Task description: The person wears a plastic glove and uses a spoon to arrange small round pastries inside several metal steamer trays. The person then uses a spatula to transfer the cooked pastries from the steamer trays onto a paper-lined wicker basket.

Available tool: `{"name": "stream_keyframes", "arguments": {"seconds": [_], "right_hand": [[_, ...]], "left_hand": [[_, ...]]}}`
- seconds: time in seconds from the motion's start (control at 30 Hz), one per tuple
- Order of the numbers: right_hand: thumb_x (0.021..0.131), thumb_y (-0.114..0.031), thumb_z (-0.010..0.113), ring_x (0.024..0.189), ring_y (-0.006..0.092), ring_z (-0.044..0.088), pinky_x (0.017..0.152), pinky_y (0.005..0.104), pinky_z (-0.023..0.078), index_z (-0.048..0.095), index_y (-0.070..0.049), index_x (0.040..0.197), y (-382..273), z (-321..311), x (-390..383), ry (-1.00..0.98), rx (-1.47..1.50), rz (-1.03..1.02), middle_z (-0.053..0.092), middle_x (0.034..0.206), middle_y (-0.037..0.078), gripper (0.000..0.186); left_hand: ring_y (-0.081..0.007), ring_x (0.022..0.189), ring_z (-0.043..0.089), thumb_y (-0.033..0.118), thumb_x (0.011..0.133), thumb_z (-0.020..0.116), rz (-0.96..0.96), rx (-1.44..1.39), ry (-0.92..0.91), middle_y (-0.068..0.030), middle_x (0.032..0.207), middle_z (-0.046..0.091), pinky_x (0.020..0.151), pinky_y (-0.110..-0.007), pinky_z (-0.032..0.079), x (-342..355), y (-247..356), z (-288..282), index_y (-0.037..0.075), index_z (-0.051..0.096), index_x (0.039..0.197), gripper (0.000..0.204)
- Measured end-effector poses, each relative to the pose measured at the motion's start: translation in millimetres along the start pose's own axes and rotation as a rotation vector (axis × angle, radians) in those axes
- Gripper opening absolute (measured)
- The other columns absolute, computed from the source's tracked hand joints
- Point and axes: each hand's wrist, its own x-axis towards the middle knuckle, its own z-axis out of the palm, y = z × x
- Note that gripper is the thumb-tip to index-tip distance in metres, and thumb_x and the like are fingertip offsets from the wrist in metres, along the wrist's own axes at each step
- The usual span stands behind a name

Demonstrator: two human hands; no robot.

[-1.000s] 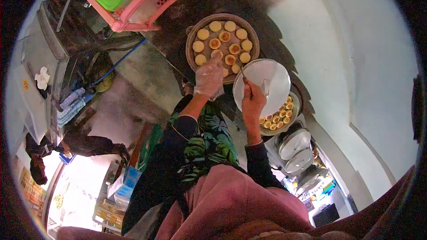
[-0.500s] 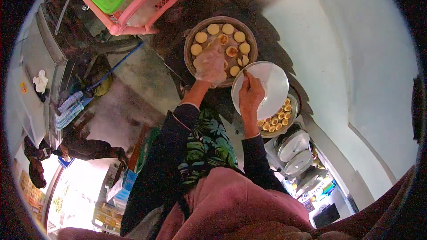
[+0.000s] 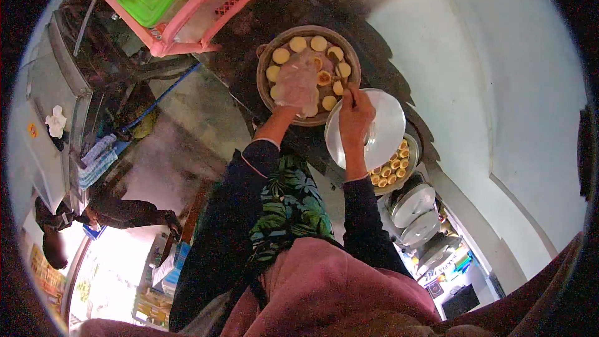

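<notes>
A round pan (image 3: 265,79) holds several pale round cakes along its edge and a few browned ones, such as a browned cake (image 3: 324,78) near the middle. My left hand (image 3: 296,84), in a thin clear plastic glove, reaches over the pan's left and middle part. Its fingers are blurred, so their grip does not show. My right hand (image 3: 357,112) is closed on the handle of a small spoon-like tool (image 3: 339,67), whose tip lies among the cakes at the pan's right side. Below that hand is a round metal lid (image 3: 388,118).
Partly covered by the lid, a second pan (image 3: 417,157) contains several browned cakes. More metal lids (image 3: 414,205) lie nearer on the right. A pink plastic rack (image 3: 187,40) with a green lid (image 3: 146,3) stands far left. A white wall (image 3: 462,87) rises at right. Another person (image 3: 118,212) is at left.
My right hand has moved slightly away from me, and the tool's tip has gone farther along the pan's right side. My left hand has shifted a little over the cakes.
</notes>
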Motion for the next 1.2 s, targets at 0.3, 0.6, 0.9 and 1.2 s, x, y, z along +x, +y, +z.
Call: {"name": "stream_keyframes", "arguments": {"seconds": [0.3, 0.6, 0.9, 1.2], "right_hand": [[0.084, -0.009, 0.063, 0.074, 0.0269, 0.065, 0.069, 0.034, 0.049, 0.067, 0.002, 0.096, -18, 14, 11, -0.009, 0.209, 0.054, 0.067, 0.085, 0.018, 0.017], [0.084, -0.01, 0.063, 0.08, 0.0274, 0.067, 0.071, 0.0363, 0.051, 0.068, 0.001, 0.098, -17, 15, 19, -0.137, 0.02, 0.031, 0.068, 0.086, 0.018, 0.018], [0.084, -0.011, 0.064, 0.083, 0.0275, 0.067, 0.075, 0.0349, 0.051, 0.068, 0.001, 0.099, -23, 43, 23, -0.13, 0.079, 0.074, 0.069, 0.089, 0.017, 0.019], [0.083, -0.013, 0.063, 0.079, 0.034, 0.063, 0.069, 0.0424, 0.049, 0.067, -0.004, 0.099, -15, 31, 7, -0.21, 0.092, -0.004, 0.067, 0.086, 0.014, 0.018]], "left_hand": [[-0.0321, 0.093, 0.062, 0.014, 0.081, 0.054, -0.006, 0.184, -0.09, -0.0153, 0.103, 0.063, 0.081, -0.043, 0.05, 32, -5, -3, 0.005, 0.064, 0.098, 0.022], [-0.0306, 0.082, 0.064, 0.011, 0.075, 0.057, -0.132, 0.223, 0.021, -0.0137, 0.096, 0.064, 0.071, -0.041, 0.052, -1, -7, -41, 0.002, 0.063, 0.096, 0.024], [-0.0274, 0.087, 0.065, 0.017, 0.078, 0.061, -0.144, 0.326, -0.198, -0.0146, 0.103, 0.065, 0.074, -0.039, 0.052, 22, -13, -33, 0.004, 0.062, 0.109, 0.033], [-0.0267, 0.072, 0.064, 0.016, 0.081, 0.057, -0.208, 0.031, 0.181, -0.012, 0.087, 0.064, 0.063, -0.037, 0.052, -17, -32, -45, 0.003, 0.059, 0.114, 0.035]]}}
